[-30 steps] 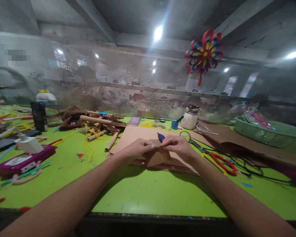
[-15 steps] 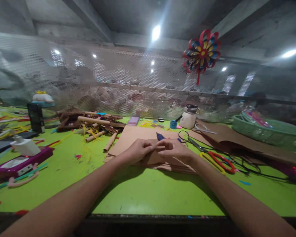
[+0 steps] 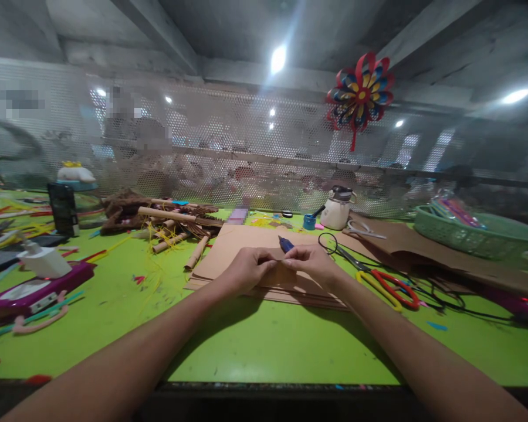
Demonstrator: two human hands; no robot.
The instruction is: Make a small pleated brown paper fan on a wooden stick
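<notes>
My left hand (image 3: 246,266) and my right hand (image 3: 313,262) meet over a stack of brown paper sheets (image 3: 242,243) on the green table (image 3: 264,340). Both hands pinch a small brown paper piece (image 3: 280,271) between thumbs and fingers, their fingertips almost touching. My right hand also holds a blue pen (image 3: 286,244), whose tip sticks out toward the far side. The paper piece is largely hidden by my fingers.
Red and yellow scissors (image 3: 387,287) and black cord lie right of the stack. Rolled paper tubes (image 3: 176,228) and brown scraps sit at back left, a purple device (image 3: 30,290) far left. A white pot (image 3: 337,208), a green basket (image 3: 479,234) and a hanging paper pinwheel (image 3: 361,94) stand behind.
The brown paper piece that stood up under my hands has been flattened down against the stack. My hands have drawn slightly closer together and lower.
</notes>
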